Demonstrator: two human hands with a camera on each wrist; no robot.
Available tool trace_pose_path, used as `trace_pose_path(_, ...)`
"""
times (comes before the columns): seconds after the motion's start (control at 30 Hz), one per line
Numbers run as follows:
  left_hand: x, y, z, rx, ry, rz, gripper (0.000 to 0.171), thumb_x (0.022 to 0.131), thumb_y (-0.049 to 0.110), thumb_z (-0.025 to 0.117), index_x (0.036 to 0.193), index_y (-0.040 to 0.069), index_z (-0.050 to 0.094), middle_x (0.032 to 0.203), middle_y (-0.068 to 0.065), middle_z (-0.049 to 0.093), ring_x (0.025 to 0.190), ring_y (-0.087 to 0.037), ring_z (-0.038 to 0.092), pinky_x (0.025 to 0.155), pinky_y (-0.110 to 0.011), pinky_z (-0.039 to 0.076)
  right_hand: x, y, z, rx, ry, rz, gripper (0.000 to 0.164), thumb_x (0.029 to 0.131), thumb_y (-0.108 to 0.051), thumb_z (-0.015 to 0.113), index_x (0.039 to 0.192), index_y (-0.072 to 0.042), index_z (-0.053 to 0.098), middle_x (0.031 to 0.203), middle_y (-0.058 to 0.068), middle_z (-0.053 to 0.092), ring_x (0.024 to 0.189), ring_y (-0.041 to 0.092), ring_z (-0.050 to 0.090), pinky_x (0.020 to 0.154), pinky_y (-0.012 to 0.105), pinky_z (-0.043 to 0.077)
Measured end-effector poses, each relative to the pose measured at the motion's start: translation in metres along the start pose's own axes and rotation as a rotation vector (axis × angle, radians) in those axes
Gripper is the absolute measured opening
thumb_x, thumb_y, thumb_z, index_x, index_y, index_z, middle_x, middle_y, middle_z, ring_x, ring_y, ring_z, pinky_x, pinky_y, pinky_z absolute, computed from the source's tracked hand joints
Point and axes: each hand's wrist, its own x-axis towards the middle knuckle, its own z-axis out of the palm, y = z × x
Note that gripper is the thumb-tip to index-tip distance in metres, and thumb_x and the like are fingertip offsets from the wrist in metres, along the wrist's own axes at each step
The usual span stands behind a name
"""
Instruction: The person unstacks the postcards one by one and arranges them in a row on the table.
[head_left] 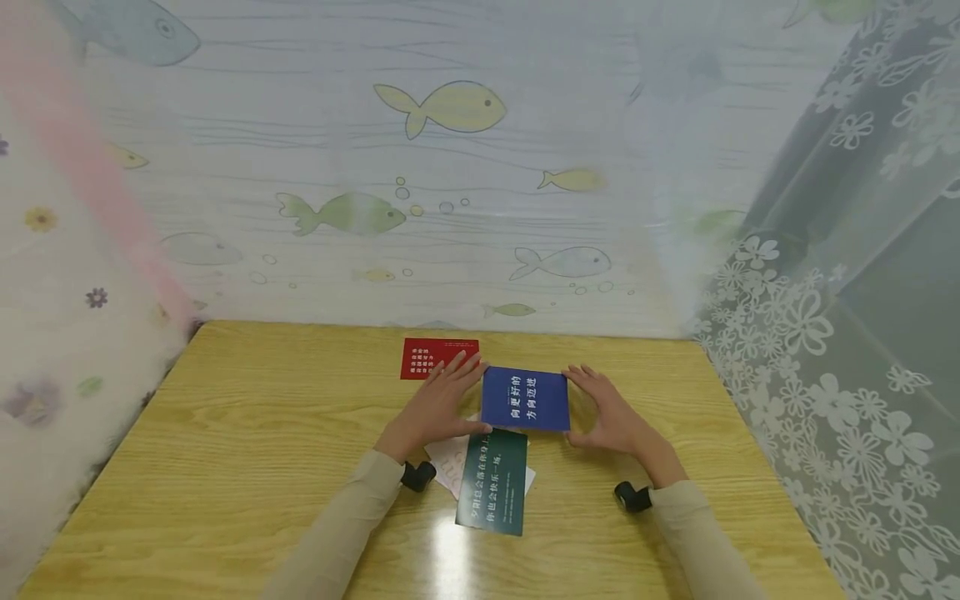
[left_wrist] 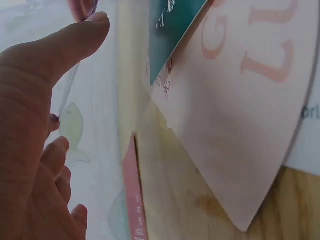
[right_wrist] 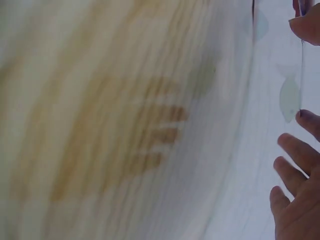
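A blue card (head_left: pixel 525 400) with white Chinese characters is held up above the table between both hands. My left hand (head_left: pixel 441 404) grips its left side, thumb at the near corner and index finger at the far one. My right hand (head_left: pixel 611 417) holds the right side the same way; the other fingers of both hands are spread off the card. Just below lies a dark green card (head_left: pixel 495 492) with white writing, overlapping a pale card with pinkish letters (left_wrist: pixel 215 115). Behind my left fingers is a red card (head_left: pixel 427 354), partly hidden by them.
The wooden table (head_left: pixel 262 433) has a glossy surface that reflects light and the right hand. A pale curtain (head_left: pixel 337 283) printed with fish hangs along its far edge. Lace fabric (head_left: pixel 817 417) hangs at the right, flowered cloth (head_left: pixel 67 350) at the left.
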Motion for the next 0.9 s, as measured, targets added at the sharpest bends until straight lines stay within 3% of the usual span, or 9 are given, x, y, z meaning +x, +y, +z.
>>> trace_pose_path(0.1,0.005,-0.003,0.002,-0.092,-0.025,-0.038,0.104,0.081,0.053,0.081,0.162,0.015,0.029,0.169,-0.007,0.023,0.159,-0.033,0.008,0.127,-0.057,0.011,0.003,0.004,-0.002,0.001,0.002,-0.005,0.099,0.069,-0.025,0.089,0.154,-0.004,0.042,0.159,0.024,0.039,0.149,0.048,0.027,0.118,0.07,0.025)
trace_pose_path(0.3,0.013,-0.006,0.004,-0.171,-0.051,-0.082,0.105,0.082,0.052,0.081,0.163,0.016,0.026,0.17,-0.005,0.021,0.159,-0.028,0.004,0.128,-0.052,0.006,0.013,0.011,-0.005,-0.018,-0.001,-0.013,0.099,0.069,-0.028,0.088,0.154,-0.004,0.042,0.158,0.025,0.04,0.148,0.049,0.029,0.117,0.07,0.027)
trace_pose_path(0.57,0.024,-0.016,0.009,-0.169,-0.062,-0.115,0.103,0.082,0.05,0.082,0.163,0.018,0.026,0.17,-0.002,0.022,0.159,-0.027,0.007,0.129,-0.049,0.006,0.029,0.024,-0.005,-0.003,-0.038,0.012,0.098,0.07,-0.029,0.085,0.154,-0.004,0.042,0.157,0.025,0.042,0.149,0.05,0.027,0.118,0.07,0.025)
trace_pose_path(0.9,0.044,-0.025,0.009,-0.136,-0.117,-0.139,0.102,0.083,0.05,0.08,0.163,0.018,0.026,0.17,-0.002,0.021,0.159,-0.024,0.005,0.129,-0.046,0.005,0.048,0.034,-0.005,0.0,-0.128,0.088,0.099,0.07,-0.032,0.084,0.155,-0.006,0.041,0.162,0.027,0.03,0.152,0.051,0.017,0.118,0.072,0.021)
